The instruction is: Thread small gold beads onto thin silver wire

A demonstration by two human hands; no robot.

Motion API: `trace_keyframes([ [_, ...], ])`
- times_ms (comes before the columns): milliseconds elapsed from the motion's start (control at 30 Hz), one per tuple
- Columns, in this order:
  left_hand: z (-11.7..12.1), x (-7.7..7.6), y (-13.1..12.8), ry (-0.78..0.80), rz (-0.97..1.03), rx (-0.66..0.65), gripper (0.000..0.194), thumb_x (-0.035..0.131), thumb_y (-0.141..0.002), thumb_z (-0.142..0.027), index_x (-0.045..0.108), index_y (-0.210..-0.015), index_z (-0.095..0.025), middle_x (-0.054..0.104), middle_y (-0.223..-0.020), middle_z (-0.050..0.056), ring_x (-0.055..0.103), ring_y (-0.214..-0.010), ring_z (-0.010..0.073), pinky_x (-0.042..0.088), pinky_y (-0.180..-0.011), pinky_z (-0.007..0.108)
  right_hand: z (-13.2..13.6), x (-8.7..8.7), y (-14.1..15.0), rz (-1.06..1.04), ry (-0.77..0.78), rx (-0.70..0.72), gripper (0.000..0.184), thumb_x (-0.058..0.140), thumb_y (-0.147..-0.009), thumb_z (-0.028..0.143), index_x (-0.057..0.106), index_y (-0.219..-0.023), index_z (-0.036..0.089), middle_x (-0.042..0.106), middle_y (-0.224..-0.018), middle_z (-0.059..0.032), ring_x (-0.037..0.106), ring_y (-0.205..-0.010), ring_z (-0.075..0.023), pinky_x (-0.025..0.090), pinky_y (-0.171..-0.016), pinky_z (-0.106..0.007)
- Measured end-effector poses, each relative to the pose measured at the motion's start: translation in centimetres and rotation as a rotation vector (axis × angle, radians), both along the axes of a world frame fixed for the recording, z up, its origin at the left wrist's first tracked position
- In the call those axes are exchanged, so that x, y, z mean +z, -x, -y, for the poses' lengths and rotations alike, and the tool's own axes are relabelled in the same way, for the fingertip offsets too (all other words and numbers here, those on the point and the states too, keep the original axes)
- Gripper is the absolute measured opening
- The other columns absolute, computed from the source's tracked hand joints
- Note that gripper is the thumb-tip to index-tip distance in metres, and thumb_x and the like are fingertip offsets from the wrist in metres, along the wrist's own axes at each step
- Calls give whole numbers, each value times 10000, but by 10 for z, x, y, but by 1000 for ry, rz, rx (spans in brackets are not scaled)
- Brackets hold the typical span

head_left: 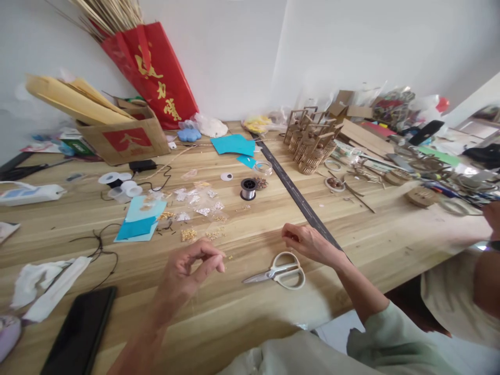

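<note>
We have both hands over the wooden surface (211,333), well apart from each other. Our left grip (193,271) has thumb and forefinger bent toward one another, tips almost meeting; we cannot tell whether something fine is pinched there. Our right grip (308,240) has its fingers curled inward, and we cannot make out whether it holds anything either.

Between the two grips lie the scissors (273,272), flat, a little nearer to us than the right grip. Their pale handles are just below the right grip, and the blades point toward the left grip, apart from it. A tiny gold bead (230,257) sits near the fingertips of the left grip, on their right side. Just beyond the left grip we see a heap of gold beads (189,235), and farther past it several small clear packets (199,198).

A spool (248,190) of silvery wire stands upright beyond both grips, in the span between them. Left of the left grip are blue sheets (138,224) and a black cord (101,245), with a phone (80,330) nearer to us. A dark strip (297,195) runs beyond the right grip and passes behind our forearm; wooden baskets (308,140) stand farther out. Well to the right of the right grip, another person's hand (492,214) shows at the edge.
</note>
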State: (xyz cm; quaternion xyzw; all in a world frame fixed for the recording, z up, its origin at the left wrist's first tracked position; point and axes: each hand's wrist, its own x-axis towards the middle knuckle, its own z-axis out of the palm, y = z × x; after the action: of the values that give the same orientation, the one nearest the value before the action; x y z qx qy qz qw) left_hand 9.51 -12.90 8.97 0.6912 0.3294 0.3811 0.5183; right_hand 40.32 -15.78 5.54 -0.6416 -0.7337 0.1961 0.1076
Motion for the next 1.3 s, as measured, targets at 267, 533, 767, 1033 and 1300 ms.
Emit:
trace_keyframes([
  [267, 11, -24, -18, -56, -6, -129, 128, 549, -861, -184, 602, -745, -172, 617, -671, 21, 604, -829, 173, 442, -790, 297, -6, 3, 26, -560, 123, 92, 142, 523, -830, 232, 570, -939, 155, 545, -607, 42, 436, -527, -76, 329, -519, -191],
  [533, 16, -42, -33, -39, 17, -170, 126, 558, -859, -194, 632, -769, -147, 621, -801, 59, 601, -800, 155, 453, -757, 271, -8, 0, 60, -994, 436, 28, 286, 583, -812, 392, 631, -866, 115, 617, -713, -20, 470, -478, -50, 364, -423, -162],
  [767, 21, -51, -29, -149, -64, -198, 101, 552, -856, -164, 646, -819, -163, 590, -1199, 123, 585, -1052, 190, 429, -921, 315, -8, -18, 71, -1132, 570, 54, 359, 625, -784, 401, 658, -1009, 123, 640, -653, -16, 601, -549, -96, 435, -443, -154],
  [1033, 29, -43, -33, -102, -173, -413, 122, 552, -853, -198, 674, -851, -199, 697, -1051, 94, 647, -977, 199, 470, -880, 315, -17, -24, 74, -1126, 608, 50, 322, 629, -750, 324, 664, -1017, 147, 703, -965, -68, 579, -490, -49, 414, -431, -148],
  [1300, 21, -48, -27, 185, 167, -335, 128, 577, -852, -231, 683, -821, -166, 719, -865, 93, 670, -811, 189, 505, -751, 300, -16, -28, 75, -893, 368, 43, 201, 647, -763, 307, 678, -853, 130, 669, -711, -20, 577, -576, -103, 424, -550, -210],
])
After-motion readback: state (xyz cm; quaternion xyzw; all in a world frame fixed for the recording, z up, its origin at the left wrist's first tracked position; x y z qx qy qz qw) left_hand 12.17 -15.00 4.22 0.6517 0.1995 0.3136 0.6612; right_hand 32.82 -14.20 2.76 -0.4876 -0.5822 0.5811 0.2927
